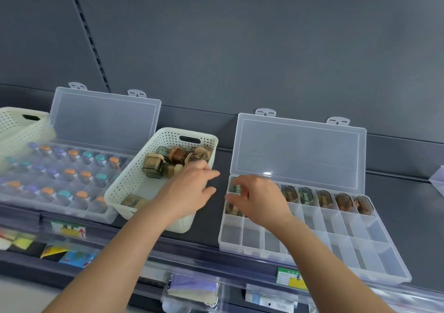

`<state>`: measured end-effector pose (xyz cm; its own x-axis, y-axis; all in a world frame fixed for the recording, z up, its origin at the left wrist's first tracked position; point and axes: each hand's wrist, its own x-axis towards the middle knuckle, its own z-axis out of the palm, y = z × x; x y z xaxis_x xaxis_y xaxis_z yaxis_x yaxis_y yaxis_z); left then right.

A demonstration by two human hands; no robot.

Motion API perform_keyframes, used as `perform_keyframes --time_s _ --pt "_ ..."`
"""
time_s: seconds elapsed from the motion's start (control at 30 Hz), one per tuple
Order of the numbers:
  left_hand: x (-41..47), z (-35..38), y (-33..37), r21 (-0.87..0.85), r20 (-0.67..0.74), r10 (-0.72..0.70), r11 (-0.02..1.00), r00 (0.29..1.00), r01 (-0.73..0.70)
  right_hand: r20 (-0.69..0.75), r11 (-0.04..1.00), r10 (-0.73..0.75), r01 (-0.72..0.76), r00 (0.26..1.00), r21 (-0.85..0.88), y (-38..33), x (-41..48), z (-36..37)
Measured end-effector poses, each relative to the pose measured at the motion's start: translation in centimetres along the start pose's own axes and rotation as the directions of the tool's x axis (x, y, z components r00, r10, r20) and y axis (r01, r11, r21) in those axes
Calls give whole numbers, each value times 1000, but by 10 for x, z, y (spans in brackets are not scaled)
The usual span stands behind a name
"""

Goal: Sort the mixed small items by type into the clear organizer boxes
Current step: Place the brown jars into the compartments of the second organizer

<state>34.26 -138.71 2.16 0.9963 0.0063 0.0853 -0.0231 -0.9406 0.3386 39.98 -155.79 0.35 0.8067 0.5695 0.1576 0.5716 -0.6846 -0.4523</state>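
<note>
On the dark grey shelf [408,192] the small tan-lidded jars [177,156] heaped in the white basket [129,185] look light, hard and slick, best pinched by their sides; the left hand [189,190] hovers over them, fingers spread, while the right hand [259,199] curls over the clear organizer box [374,247], grip unclear.

Dark grey shelf [212,216], long and flat. Carries a clear organizer box [72,213] on the left, lid standing up at the back. Holds a white basket with holes [127,187] in the middle, just beside that box and pressed up close to it. Carries a second clear organizer box [230,234] on the right, apart from the basket, lid up too. Far left, a blurry cream basket [16,130]; hard to tell what it sits on. Far right, a corner of another clear thing [438,178]. Along the front edge, a clear strip [197,252] with paper labels.
</note>
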Motion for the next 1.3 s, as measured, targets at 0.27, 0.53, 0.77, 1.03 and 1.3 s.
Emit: perform_keyframes --time_s 0.27,0.53,0.77,1.03,1.3 --pt "-27 -28 -91 337 245 -431 877 868 341 230 912 -356 390 906 -127 -68 41 29" --pt "-14 -25 -98 410 436 -470 863 767 296 657 796 -161 490 737 -355 -94 78 67" --pt "-12 -22 -110 307 439 -368 919 819 248 588 835 -200 450 784 -317 -93 86 75" --pt "-18 -20 -108 -238 99 -289 922 952 305 221 982 -188 191 957 9 -77 66 37" --pt "-16 -18 -59 -481 -22 -144 869 989 116 -147 958 -93 129 985 257 -39 21 2"
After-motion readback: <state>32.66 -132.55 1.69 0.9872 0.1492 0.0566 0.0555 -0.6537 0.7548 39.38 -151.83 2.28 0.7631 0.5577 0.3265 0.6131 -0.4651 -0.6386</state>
